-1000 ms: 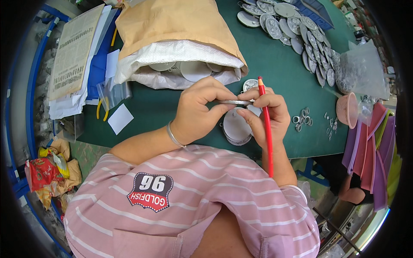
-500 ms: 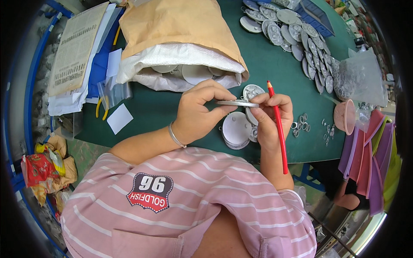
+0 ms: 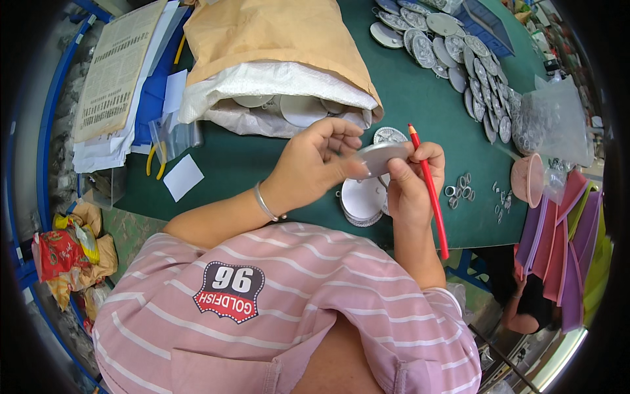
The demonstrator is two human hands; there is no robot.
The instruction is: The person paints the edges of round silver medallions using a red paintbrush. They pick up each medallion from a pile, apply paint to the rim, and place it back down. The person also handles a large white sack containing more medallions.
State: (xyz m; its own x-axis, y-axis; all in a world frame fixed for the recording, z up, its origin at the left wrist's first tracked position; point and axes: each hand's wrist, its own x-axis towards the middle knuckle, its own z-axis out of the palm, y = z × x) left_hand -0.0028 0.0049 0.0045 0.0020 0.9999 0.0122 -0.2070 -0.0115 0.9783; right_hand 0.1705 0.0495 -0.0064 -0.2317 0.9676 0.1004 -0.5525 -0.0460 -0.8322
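Tilted above the table is a round silver medal (image 3: 382, 159), its flat plain face turned toward me. My right hand (image 3: 413, 180) pinches its right edge between thumb and fingers and also carries a red pencil (image 3: 428, 190) slanting down across the fingers. At the medal's left edge, my left hand (image 3: 315, 157) has its fingers loosely bent and its thumb apart from them; the blurred thumb overlaps the edge. Below lies a small stack of silver medals (image 3: 361, 197), plain side up on top. Another medal with a relief face (image 3: 389, 135) lies just beyond, partly hidden.
A large paper sack (image 3: 275, 39) with a white lining holds more medals. At far right a heap of medals (image 3: 453, 52) lies by a blue bin (image 3: 484, 26). Metal rings (image 3: 462, 190), a pink cup (image 3: 526, 178), yellow-handled pliers (image 3: 157, 161) and a white card (image 3: 183, 178) are around.
The medal has turned from edge-on to showing its flat face. My left fingers have loosened from its edge, while my right hand keeps its pinch and the pencil.
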